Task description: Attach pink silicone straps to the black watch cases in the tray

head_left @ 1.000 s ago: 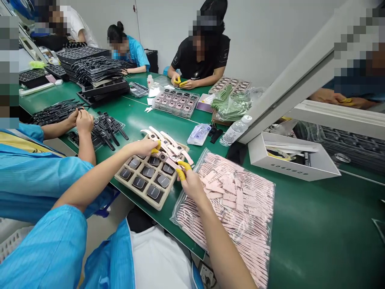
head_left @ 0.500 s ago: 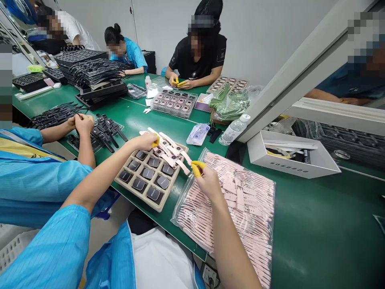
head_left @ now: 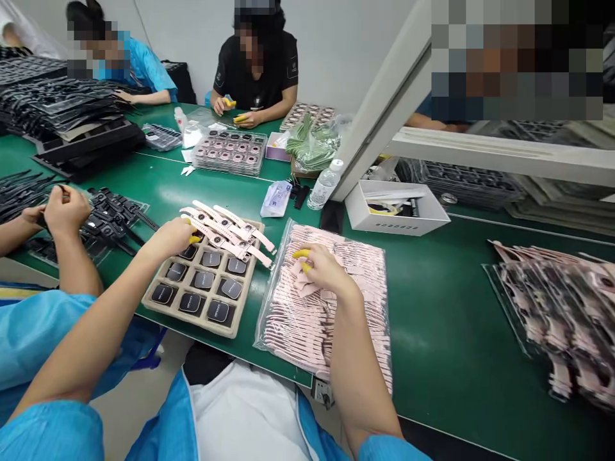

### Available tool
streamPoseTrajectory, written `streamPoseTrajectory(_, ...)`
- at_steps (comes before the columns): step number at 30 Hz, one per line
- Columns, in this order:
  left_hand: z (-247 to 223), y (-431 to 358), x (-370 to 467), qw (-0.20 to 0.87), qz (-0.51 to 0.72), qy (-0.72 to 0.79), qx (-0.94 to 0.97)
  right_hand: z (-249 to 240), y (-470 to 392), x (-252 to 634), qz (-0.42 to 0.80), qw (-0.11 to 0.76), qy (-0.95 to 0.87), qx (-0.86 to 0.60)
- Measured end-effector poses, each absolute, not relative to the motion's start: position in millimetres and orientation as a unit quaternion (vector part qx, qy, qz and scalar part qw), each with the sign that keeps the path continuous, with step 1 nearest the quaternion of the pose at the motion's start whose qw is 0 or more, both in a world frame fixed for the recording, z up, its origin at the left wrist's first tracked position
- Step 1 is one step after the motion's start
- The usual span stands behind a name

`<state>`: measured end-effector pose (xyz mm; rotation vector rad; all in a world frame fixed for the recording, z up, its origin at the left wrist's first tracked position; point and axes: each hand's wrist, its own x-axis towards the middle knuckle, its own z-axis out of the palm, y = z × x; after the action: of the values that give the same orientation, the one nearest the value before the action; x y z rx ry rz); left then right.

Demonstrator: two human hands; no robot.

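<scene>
Pink straps [head_left: 298, 323] lie on clear plastic [head_left: 262, 330], near desk's [head_left: 432, 333] front edge. Right hand [head_left: 327, 269] above, fingers parted, nothing held. Left hand [head_left: 173, 238] by pink watches [head_left: 225, 245], tray's [head_left: 192, 319] far edge; grasp cannot tell. Straps likely light, pliable; pinch mid-length.

Shows pink on watch straps [head_left: 235, 248], tan on the tray [head_left: 192, 321], green on the table [head_left: 442, 320], yellow on finger covers [head_left: 302, 253].

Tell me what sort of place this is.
Probably a watch assembly workshop: square watch faces sit in a compartment tray, pink straps lie in rows, and people work around a green table.
</scene>
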<state>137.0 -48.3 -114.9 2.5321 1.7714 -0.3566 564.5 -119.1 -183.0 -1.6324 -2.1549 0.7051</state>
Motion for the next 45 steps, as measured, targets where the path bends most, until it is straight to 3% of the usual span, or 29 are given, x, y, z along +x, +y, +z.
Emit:
streamPoseTrajectory(3,-107.7,-46.2,143.1,-0.034,-0.196,0.548,0.812,-183.8,-121.5,570.2,0.288,0.114,-0.750,-0.584)
streamPoseTrajectory(6,-97.1,-47.3,152.6,-0.041,-0.222,0.547,0.806,-184.8,-120.4,570.5,0.293,0.112,-0.741,-0.594)
streamPoseTrajectory(17,-98.5,-62.9,139.7,-0.040,-0.157,0.561,0.812,-180.6,-116.1,577.7,0.340,0.103,-0.733,-0.580)
streamPoseTrajectory(22,-63.7,-69.7,163.7,0.068,-0.021,0.629,0.774,-188.6,-114.7,576.5,0.313,0.132,-0.735,-0.587)
streamPoseTrajectory(26,-52.6,-76.1,219.4,0.222,0.154,0.560,0.783,-197.9,-111.9,575.6,0.283,0.173,-0.734,-0.592)
streamPoseTrajectory(35,-133.4,-70.8,305.3,0.314,0.280,0.451,0.787,-198.7,-109.5,578.2,0.266,0.194,-0.741,-0.585)
streamPoseTrajectory(38,-148.1,-74.6,302.2,0.310,0.275,0.453,0.789,-192.5,-108.2,574.8,0.234,0.264,-0.728,-0.587)
streamPoseTrajectory(40,-152.5,-76.6,299.1,0.312,0.277,0.452,0.789,-186.2,-108.9,568.8,0.243,0.363,-0.691,-0.576)
streamPoseTrajectory(43,-155.6,-77.8,298.3,0.305,0.294,0.436,0.794,-175.1,-114.9,548.2,0.346,0.535,-0.572,-0.517)
streamPoseTrajectory(45,-156.2,-78.1,299.5,0.298,0.308,0.412,0.804,-168.2,-122.1,526.5,0.451,0.591,-0.495,-0.451)
